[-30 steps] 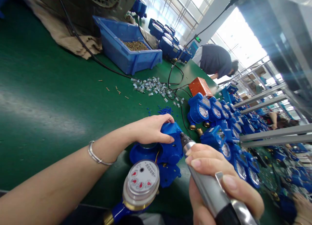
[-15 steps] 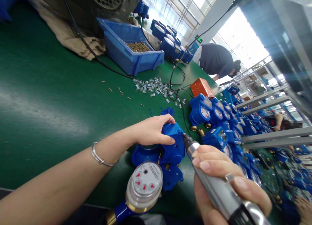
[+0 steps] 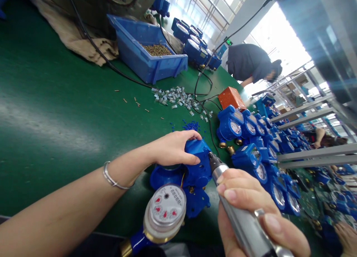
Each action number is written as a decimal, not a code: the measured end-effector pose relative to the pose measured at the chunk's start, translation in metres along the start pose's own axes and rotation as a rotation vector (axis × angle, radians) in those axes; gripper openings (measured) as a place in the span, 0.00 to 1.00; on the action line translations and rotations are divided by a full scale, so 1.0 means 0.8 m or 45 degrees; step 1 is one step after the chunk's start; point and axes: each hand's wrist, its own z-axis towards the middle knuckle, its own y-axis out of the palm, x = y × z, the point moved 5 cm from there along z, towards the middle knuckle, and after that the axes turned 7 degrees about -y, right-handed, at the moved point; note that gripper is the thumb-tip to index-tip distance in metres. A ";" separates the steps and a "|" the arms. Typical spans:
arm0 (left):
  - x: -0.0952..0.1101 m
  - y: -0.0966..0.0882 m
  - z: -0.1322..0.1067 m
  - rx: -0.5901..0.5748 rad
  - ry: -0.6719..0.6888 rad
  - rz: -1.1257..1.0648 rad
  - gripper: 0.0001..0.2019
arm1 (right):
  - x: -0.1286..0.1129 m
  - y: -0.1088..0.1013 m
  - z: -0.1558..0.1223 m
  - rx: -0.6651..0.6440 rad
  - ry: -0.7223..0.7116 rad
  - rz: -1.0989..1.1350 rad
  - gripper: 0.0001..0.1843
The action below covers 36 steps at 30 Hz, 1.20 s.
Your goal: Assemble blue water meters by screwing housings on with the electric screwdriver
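Observation:
My left hand (image 3: 178, 149) grips the upper part of a blue plastic housing (image 3: 199, 171), thumb on its near face and fingers over the far side. In my right hand (image 3: 251, 201) is a silver electric screwdriver (image 3: 237, 216), its dark tip touching the housing's right edge. Whether a screw sits under the tip is too small to tell. Just in front stands a water meter (image 3: 167, 207) with a white dial and red pointers, on a blue and brass pipe body. A thin yellow wire runs between meter and housing.
Small clear plastic pieces (image 3: 175, 96) and tiny blue caps (image 3: 192, 126) lie beyond my hands. A blue bin (image 3: 150, 67) holds small brass screws. An orange box (image 3: 232, 98), black cables and rows of blue meters (image 3: 230, 125) stand to the right. A person (image 3: 248, 64) bends over the far bench.
The view has shifted slightly. My right hand and the screwdriver have tilted a little, with the tip still at the housing's edge. My left hand keeps its grip.

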 end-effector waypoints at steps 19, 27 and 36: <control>0.000 0.001 -0.001 -0.008 0.003 0.000 0.31 | 0.001 -0.006 -0.006 0.103 0.092 0.007 0.07; 0.002 0.001 -0.001 -0.008 0.013 -0.001 0.30 | 0.000 -0.006 -0.004 0.095 0.129 0.001 0.10; 0.001 0.000 -0.001 -0.059 0.007 -0.003 0.31 | -0.001 -0.002 -0.001 0.089 0.126 -0.081 0.13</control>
